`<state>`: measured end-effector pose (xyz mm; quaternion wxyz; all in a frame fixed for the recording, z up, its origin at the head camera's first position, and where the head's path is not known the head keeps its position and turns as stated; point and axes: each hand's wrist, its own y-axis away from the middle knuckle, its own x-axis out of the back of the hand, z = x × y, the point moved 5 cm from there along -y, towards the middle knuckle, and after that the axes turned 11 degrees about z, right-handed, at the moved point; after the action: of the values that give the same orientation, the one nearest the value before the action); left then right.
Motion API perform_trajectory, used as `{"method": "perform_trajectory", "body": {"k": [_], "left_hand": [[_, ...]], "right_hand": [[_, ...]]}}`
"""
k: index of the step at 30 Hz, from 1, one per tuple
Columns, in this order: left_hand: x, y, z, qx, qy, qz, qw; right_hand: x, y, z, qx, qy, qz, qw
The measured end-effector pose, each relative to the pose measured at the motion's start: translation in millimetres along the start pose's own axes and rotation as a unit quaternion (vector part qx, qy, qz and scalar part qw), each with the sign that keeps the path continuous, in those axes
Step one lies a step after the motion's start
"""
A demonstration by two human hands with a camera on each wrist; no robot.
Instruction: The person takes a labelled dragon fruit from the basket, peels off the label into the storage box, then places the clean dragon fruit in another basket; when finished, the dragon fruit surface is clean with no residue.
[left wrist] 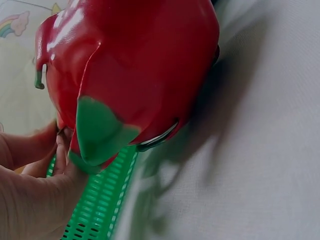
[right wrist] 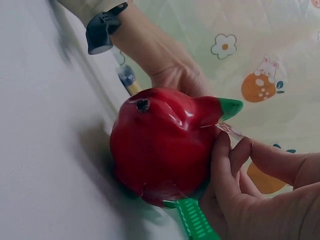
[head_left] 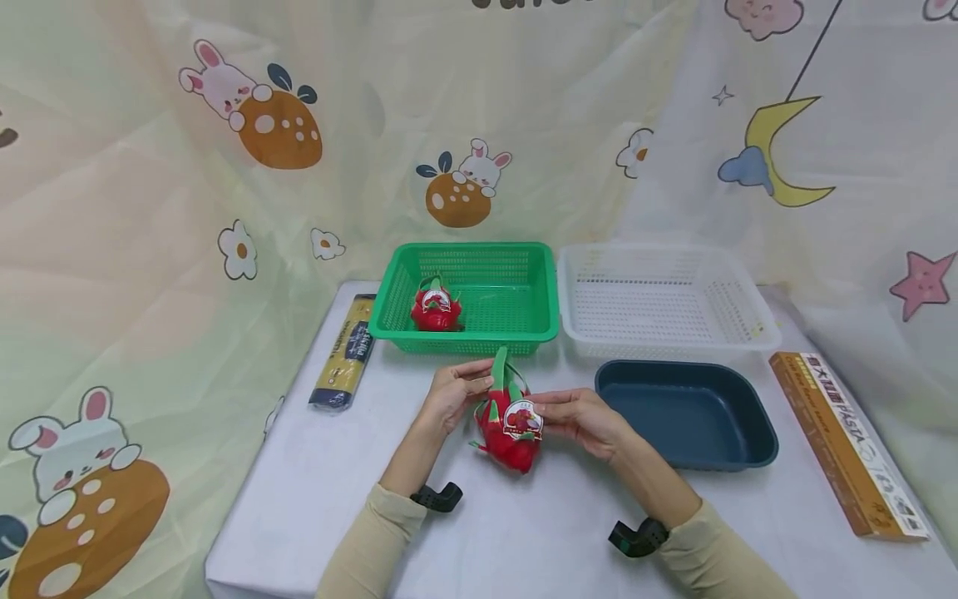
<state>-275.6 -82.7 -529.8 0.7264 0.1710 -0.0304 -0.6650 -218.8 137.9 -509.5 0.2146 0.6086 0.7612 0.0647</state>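
Note:
A red toy dragon fruit (head_left: 512,453) with green leaf tips is held just in front of the green basket (head_left: 516,337). My left hand (head_left: 454,395) grips it from the left near its top leaves; in the left wrist view, thumb and fingers pinch beside a green-tipped scale. On its other side, my right hand (head_left: 584,420) pinches the edge of a round white label (head_left: 522,420) attached to the fruit, fingers close against the red skin. A second labelled dragon fruit (head_left: 437,316) lies in the left part of the green basket.
Beside the green basket stands a white perforated basket (head_left: 674,343), with a dark blue tray (head_left: 684,416) in front of it. A brown pasta box (head_left: 846,441) lies at the right table edge. At the left lies a yellow and dark blue packet (head_left: 346,353).

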Motion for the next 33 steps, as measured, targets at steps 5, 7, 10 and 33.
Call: {"method": "perform_trajectory", "body": {"k": [5, 7, 10, 33], "left_hand": [[0.0, -0.1, 0.9, -0.005, 0.003, -0.001, 1.0], [0.0, -0.1, 2.7, -0.006, 0.005, -0.005, 1.0], [1.2, -0.4, 4.7, -0.006, 0.006, -0.011, 0.9999], [0.4, 4.6, 3.2, -0.01, 0.003, -0.02, 0.9997]], "right_hand": [[0, 2.3, -5, -0.006, -0.046, -0.009, 0.9989], [3, 4.1, -11, 0.0, -0.07, 0.001, 0.9975], [9, 8.3, -22, 0.019, -0.066, 0.024, 0.9974], [55, 39.1, -75, 0.077, 0.101, 0.061, 0.99]]}}
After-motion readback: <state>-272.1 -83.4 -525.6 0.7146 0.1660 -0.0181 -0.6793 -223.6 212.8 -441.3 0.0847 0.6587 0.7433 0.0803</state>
